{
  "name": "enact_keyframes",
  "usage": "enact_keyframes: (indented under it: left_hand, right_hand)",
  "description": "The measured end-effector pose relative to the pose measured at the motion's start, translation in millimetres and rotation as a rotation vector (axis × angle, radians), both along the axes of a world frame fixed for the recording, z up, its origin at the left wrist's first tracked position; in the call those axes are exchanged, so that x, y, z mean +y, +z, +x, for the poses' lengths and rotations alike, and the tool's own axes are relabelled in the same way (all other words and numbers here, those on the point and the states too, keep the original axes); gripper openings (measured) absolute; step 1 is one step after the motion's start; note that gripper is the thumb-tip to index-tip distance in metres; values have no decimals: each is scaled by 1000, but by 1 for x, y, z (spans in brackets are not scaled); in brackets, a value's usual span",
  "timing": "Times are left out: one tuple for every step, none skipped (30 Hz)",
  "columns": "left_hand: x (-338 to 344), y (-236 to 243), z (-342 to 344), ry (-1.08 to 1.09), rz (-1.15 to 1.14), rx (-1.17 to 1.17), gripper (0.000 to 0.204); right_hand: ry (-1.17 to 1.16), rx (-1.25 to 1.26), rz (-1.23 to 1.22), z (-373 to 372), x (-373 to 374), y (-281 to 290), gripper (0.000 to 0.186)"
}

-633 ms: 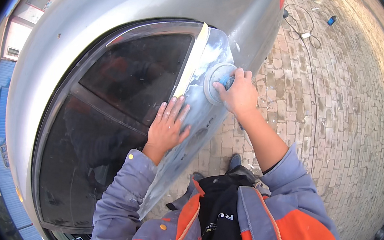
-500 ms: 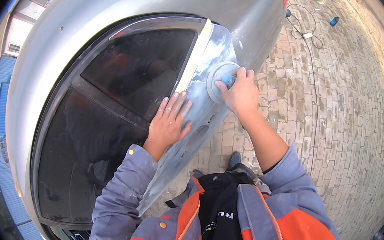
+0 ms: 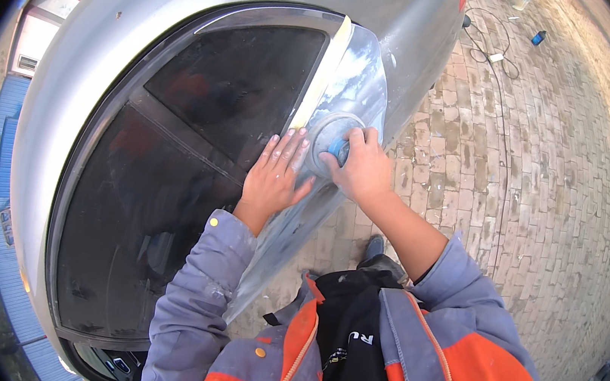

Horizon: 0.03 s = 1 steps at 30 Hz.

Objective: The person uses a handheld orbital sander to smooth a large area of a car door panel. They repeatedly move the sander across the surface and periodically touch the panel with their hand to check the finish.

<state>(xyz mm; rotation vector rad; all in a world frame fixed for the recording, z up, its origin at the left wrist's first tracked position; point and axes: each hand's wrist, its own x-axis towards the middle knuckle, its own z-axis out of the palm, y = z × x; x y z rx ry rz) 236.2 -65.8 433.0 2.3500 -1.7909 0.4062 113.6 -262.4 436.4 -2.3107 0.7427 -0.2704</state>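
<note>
Grey sanding disc [image 3: 330, 142] gripped by right hand [image 3: 363, 169]; left hand [image 3: 273, 179] flat, fingers spread, on car panel [image 3: 357, 75].

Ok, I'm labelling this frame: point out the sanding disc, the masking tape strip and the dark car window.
sanding disc [image 3: 328, 142], head view, on its round grey face.
masking tape strip [image 3: 325, 71], head view, midway along the strip.
dark car window [image 3: 242, 84], head view, on the glass.
</note>
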Motion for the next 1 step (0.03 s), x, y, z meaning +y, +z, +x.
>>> enact_keyframes:
  left_hand:
    - [4, -1, 2, -70, -28, -4, 85]
  right_hand:
    - [18, 21, -6, 1, 7, 2, 61]
